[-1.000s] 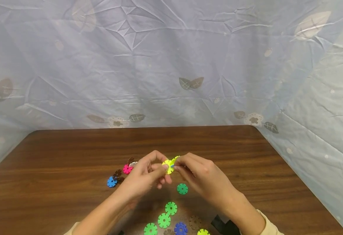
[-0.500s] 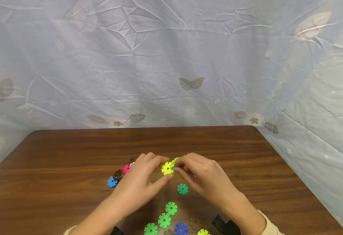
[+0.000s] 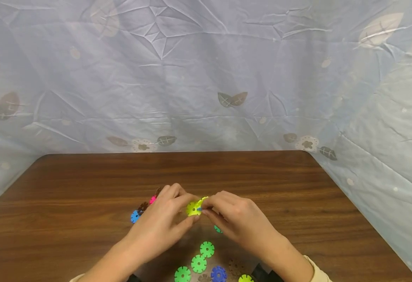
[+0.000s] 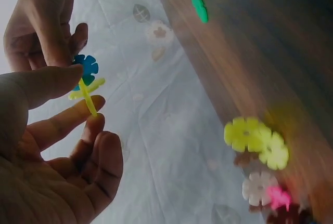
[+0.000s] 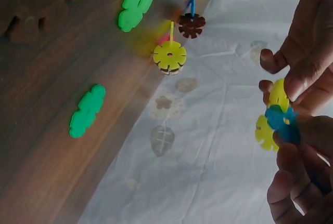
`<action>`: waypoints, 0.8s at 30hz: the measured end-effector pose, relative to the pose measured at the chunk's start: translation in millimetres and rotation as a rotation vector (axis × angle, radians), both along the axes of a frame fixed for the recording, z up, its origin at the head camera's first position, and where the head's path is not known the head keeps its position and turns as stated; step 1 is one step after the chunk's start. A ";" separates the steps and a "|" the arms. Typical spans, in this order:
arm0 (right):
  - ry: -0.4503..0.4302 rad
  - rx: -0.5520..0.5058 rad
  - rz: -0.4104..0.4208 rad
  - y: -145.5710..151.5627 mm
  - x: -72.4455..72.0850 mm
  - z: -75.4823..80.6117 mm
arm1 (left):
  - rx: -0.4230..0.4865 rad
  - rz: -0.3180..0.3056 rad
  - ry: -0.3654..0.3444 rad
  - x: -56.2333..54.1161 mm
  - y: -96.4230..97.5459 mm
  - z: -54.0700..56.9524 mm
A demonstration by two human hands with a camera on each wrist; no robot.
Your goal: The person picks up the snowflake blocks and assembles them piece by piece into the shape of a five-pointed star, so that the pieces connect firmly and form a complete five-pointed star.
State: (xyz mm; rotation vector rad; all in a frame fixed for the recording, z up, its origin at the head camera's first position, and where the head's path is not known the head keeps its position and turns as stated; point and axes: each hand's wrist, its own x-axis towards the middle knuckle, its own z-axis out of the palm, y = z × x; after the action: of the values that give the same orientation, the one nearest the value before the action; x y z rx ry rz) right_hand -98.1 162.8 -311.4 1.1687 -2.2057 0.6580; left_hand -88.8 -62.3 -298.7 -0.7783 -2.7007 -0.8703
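Over the middle of the table, both hands meet at a small joined piece of notched interlocking discs. My left hand [image 3: 160,223] holds a yellow disc [image 3: 193,209] by its edges, thumb on one side and fingers on the other. My right hand [image 3: 241,221] pinches a blue disc [image 5: 285,124] that sits against the yellow ones. A second yellow disc [image 5: 278,93] crosses the first, as the left wrist view [image 4: 87,93] also shows. My right fingertips hide part of the blue disc.
Left of my hands lies a joined cluster with a blue disc [image 3: 135,216], brown discs [image 3: 143,207] and a pink disc [image 3: 153,199]. Nearer me lie several loose discs, among them green [image 3: 207,249], dark blue [image 3: 218,274] and yellow [image 3: 245,278]. A patterned cloth [image 3: 191,78] hangs behind the table.
My left hand let its fingers spread off the yellow disc, then took its edges again. Both hands and the piece have shifted slightly left and nearer me; my right hand now partly covers a green disc.
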 end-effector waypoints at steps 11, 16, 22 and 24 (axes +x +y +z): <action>-0.061 0.055 -0.175 9.9 -0.5 7.7 | -0.121 0.259 -0.083 -29.6 -72.4 -2.7; -0.139 0.141 -0.228 11.4 0.9 7.3 | -0.241 0.275 -0.196 -37.2 -87.6 -8.1; -0.169 0.181 -0.244 12.9 0.3 7.6 | -0.325 0.221 -0.239 -30.6 -79.2 -5.3; -0.179 0.189 -0.248 13.2 0.2 8.0 | -0.365 0.207 -0.241 -27.0 -74.0 -5.9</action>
State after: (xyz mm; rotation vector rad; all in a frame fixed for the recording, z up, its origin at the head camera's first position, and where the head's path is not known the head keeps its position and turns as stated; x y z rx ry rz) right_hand -98.0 175.9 -303.4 0.9315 -2.5581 0.4744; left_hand -115.8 -136.3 -304.6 -0.4642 -3.1347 -0.4547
